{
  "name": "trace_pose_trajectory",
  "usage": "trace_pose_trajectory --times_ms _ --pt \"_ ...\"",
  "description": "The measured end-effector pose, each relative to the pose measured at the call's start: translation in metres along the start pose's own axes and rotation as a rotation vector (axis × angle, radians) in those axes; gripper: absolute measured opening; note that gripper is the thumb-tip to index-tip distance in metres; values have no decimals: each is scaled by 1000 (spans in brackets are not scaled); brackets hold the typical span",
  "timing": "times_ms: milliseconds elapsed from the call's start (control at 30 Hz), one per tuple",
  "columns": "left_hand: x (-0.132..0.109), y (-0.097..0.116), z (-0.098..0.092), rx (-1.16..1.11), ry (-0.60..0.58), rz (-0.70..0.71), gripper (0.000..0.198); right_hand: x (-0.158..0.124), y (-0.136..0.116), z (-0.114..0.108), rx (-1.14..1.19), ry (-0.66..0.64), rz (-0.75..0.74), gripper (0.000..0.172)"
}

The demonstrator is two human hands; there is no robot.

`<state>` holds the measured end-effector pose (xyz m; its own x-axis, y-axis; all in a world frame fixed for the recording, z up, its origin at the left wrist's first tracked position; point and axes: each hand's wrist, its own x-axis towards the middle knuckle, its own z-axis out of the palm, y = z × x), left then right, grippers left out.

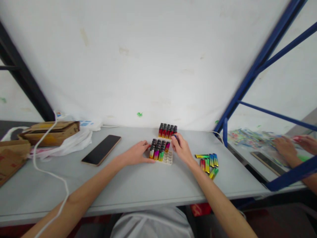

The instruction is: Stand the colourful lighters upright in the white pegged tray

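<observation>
A white tray (167,158) with round-edged slots stands in front of me, partly filled with upright lighters (156,152) that have black tops and shiny coloured bodies. My left hand (138,152) rests against the tray's left side, thumb at the near corner and fingers farther back, gripping it. Just right of the tray, my right hand (181,147) is closed in a pinch; a small dark-blue end, seemingly of a lighter (175,135), shows at its fingertips. Bare slots show at the tray's near right. Behind it stands a second block of red-and-yellow lighters (166,131), upright.
Several loose lighters (207,163) lie right of my forearm. A phone (102,150) lies at left, near cardboard boxes (51,132) and a plastic bag (70,143). A white cable (53,173) hangs across the left. Beyond the blue frame (255,72), another person's hands (286,147) are visible.
</observation>
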<state>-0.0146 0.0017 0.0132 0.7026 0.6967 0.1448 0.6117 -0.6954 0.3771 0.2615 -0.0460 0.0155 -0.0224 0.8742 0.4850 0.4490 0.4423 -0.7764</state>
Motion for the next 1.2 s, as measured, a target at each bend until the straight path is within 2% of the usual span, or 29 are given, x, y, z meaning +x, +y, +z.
trace_pose_trajectory --times_ms 233,400,567,1100,1200 --pt "0 3 -2 -16 -1 -12 72 0 -8 -9 -190 -62 -216 42" --pt "0 3 -1 -25 -6 -16 71 -2 -5 -9 -177 -185 -143 32" --pt "0 2 -1 -24 6 -8 71 -3 -10 -16 -149 -256 -132 28" --pt "0 5 -3 -6 -11 -11 68 0 -7 -23 -121 -260 -155 33" --pt "0 3 -1 -11 -12 -16 69 4 -9 -36 -129 -166 -132 35"
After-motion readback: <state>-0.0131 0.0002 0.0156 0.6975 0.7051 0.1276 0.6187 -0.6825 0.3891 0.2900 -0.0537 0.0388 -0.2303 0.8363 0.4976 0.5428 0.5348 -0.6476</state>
